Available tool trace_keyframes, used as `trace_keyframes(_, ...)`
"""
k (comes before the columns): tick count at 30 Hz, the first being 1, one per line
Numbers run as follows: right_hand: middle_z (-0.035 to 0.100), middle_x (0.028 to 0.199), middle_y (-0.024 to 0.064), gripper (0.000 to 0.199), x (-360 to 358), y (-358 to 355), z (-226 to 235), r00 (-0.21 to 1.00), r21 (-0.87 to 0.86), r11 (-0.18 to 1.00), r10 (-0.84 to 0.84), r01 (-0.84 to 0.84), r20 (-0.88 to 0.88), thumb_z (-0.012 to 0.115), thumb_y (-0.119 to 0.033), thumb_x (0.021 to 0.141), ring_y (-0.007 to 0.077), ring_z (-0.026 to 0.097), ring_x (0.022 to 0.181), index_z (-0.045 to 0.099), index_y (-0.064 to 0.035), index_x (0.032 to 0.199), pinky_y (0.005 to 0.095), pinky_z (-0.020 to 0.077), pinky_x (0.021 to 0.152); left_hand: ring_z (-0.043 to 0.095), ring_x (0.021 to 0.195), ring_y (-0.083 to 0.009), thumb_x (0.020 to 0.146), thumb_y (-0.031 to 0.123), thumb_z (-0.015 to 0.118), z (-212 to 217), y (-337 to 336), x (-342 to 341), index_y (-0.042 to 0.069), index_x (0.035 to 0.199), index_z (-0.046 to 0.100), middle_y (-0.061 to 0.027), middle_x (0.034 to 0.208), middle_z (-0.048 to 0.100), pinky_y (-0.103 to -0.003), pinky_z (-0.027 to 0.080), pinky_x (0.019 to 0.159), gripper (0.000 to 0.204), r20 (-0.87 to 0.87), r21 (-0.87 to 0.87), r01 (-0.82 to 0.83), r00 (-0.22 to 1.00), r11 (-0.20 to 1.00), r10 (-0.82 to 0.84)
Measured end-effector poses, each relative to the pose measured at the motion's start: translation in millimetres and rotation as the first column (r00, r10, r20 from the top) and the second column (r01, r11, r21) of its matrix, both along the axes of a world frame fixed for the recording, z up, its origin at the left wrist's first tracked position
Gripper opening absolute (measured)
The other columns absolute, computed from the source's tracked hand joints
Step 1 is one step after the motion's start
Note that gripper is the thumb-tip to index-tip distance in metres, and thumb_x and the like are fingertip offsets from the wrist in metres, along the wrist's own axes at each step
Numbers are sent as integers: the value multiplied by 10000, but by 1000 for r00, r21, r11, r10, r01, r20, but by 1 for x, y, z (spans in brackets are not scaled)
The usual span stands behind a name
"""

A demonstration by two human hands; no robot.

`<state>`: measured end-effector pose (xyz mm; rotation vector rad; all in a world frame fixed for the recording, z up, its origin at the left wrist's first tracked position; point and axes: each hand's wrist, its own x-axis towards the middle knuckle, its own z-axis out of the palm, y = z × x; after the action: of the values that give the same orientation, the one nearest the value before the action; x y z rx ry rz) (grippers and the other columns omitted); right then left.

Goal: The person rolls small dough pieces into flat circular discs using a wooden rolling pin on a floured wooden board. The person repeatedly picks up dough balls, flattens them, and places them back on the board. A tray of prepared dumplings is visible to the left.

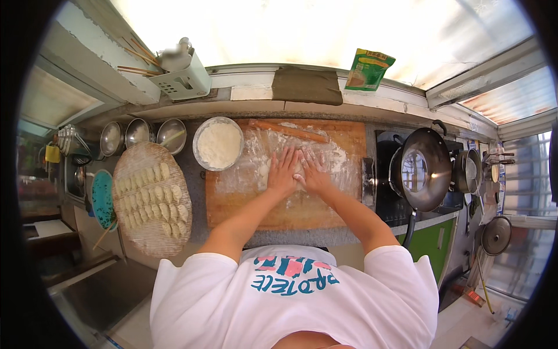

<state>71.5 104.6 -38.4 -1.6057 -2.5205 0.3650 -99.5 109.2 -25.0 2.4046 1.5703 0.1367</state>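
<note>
Both hands lie side by side on a wooden board (pixel 232 212) dusted with flour. My left hand (pixel 283 170) is flat, its fingers stretched out and pointing away from me. Close beside it my right hand (pixel 315 173) lies palm down, fingers extended, with the thumbs nearly meeting. Whatever is under the palms is hidden; I cannot tell if dough lies there. Beyond the fingertips a wooden rolling pin (pixel 289 131) rests across the board's far part. Left of the board's far corner stands a metal bowl of white flour (pixel 220 143).
Rows of dumplings (pixel 152 198) cover a round tray (pixel 136 235) at left. Metal bowls (pixel 138 132) and a teal colander (pixel 102 198) stand around it. A dark flat rectangular object (pixel 368 180) lies at the board's right edge, before a wok (pixel 433 168) on the stove. A green pouch (pixel 369 70) stands on the sill.
</note>
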Motion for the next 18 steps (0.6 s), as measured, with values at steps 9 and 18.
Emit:
trace_keyframes(9,243,1671,144,757,-22,-3,22,997,-37,999,35,-37,-64,495,-493,993,322,186,1553,261,-143,1621,556,69,1262,108,1575,-295,982,386,529,3,0,-28,90,1615,250,-88,1701,176,-539,33,1265,752,-67,-22,-53,996,998,52)
trace_keyframes(18,619,1222,280,402,-3,24,31,752,-264,811,-584,523,-305,630,-272,937,432,612,1110,629,-13,1244,514,497,938,554,1189,-347,881,171,673,1,10,-45,45,1156,656,-151,1228,616,-493,449,989,303,319,-13,-306,901,952,294)
